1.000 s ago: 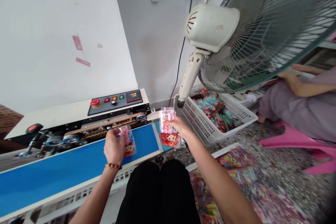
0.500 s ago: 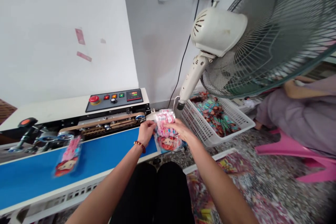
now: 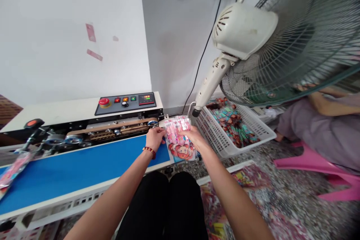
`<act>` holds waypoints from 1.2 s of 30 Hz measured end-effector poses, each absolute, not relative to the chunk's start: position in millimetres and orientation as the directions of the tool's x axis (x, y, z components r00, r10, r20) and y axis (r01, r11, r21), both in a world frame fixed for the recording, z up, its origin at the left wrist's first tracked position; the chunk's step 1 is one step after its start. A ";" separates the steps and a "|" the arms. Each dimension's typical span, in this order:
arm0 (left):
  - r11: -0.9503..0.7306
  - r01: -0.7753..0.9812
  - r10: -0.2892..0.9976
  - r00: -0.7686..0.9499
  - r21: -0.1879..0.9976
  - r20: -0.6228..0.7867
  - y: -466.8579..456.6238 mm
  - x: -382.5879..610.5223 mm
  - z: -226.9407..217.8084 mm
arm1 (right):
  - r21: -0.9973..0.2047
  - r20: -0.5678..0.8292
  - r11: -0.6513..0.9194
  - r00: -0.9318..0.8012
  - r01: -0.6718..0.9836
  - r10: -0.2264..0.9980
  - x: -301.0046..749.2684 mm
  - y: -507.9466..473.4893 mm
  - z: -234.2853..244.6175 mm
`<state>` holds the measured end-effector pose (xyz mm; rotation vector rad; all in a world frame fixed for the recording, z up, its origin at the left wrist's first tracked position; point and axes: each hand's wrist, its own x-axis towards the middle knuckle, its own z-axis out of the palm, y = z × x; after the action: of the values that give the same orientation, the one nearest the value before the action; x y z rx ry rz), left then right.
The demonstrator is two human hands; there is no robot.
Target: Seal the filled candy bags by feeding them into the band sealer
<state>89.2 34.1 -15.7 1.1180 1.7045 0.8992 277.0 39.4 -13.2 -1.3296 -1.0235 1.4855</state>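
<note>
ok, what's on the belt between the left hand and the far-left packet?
Head view: only bare blue belt between left hand and packet.

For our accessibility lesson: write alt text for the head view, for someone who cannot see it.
Left hand and right hand hold a stack of pink packets at the right end of a blue belt. Another packet lies at its far left; a fan and white basket stand to the right.
</note>
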 end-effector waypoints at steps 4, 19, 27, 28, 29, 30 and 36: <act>0.365 0.457 0.929 -0.236 0.811 -0.285 38.5 81.2 -13.9 | -0.959 -0.279 -0.279 -0.003 -0.044 0.960 276.2 39.0 -14.3; 0.413 0.705 0.875 -0.482 0.576 -0.038 -4.2 -10.2 -1.6 | -0.951 -0.294 -0.294 -0.012 -0.091 0.956 276.1 36.8 -18.2; 0.228 0.579 0.974 -0.130 0.783 -0.187 10.6 85.7 -6.0 | -0.947 -0.311 -0.313 -0.039 -0.071 0.950 277.3 38.4 -13.3; 0.258 0.525 0.966 -0.132 0.811 -0.222 18.4 95.0 -7.5 | -0.945 -0.315 -0.318 -0.050 -0.072 0.948 277.2 38.9 -13.0; 0.293 0.465 0.956 -0.145 0.836 -0.255 25.0 101.2 -9.4 | -0.944 -0.318 -0.322 -0.061 -0.074 0.946 277.0 39.5 -12.9; 0.330 0.402 0.943 -0.165 0.854 -0.288 30.1 104.4 -11.7 | -0.943 -0.318 -0.323 -0.068 -0.077 0.946 276.7 40.1 -13.0; 0.411 0.335 0.902 -0.287 0.848 -0.324 37.9 78.5 -17.2 | -0.936 -0.319 -0.329 -0.094 -0.125 0.943 275.3 42.0 -13.7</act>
<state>78.5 37.9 -17.2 1.0650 1.8245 0.8464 275.3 42.0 -13.7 -1.3023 -0.9809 1.5669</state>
